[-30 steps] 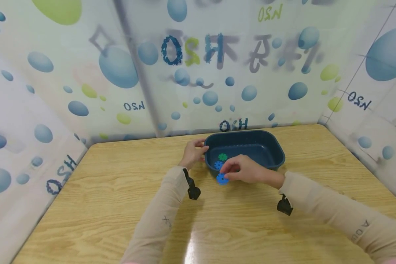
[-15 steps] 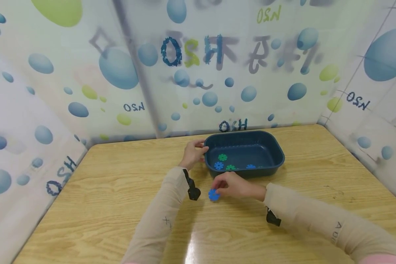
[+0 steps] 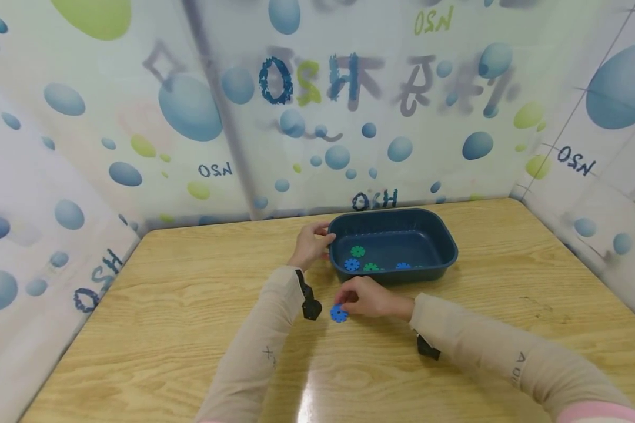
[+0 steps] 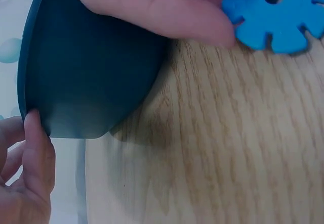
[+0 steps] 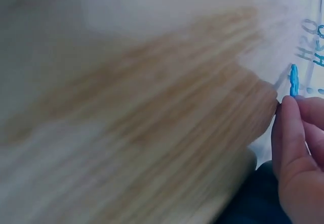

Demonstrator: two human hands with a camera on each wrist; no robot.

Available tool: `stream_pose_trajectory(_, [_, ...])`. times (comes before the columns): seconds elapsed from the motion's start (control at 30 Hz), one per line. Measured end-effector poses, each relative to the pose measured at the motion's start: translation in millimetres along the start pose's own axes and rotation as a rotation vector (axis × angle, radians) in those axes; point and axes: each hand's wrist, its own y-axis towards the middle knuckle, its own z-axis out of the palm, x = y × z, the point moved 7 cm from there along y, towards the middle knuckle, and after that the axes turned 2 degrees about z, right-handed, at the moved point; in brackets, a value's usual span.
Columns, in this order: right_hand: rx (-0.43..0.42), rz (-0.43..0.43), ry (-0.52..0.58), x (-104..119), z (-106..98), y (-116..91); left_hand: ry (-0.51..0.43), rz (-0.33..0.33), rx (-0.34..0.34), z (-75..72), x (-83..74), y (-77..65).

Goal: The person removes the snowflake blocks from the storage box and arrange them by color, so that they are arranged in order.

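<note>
One blue disc (image 3: 339,314) is pinched between the thumb and finger of your right hand (image 3: 370,296). A second ago it was up by the box's near edge; now it is closer to you, in front of the box (image 3: 394,274). Your left hand (image 3: 309,245) still grips the box's left end, so your hands are apart. With your right hand out of the way, more green and blue discs (image 3: 351,265) show inside. Under it all is a shiny wooden table (image 3: 217,305). Behind is a pale wall (image 3: 402,76) with blue and green drops.
</note>
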Motion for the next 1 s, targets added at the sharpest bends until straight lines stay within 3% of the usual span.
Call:
stream_pose_trajectory(0.5, [-0.007, 0.004, -0.005, 5.2, 2.4, 6.3, -0.006, 0.003, -0.001, -0.5, -0.2, -0.3])
stream_pose_trajectory(1.0, [-0.058, -0.01, 0.038, 7.9, -4.3, -9.3, -0.002, -0.009, -0.006, -0.5, 0.5, 0.8])
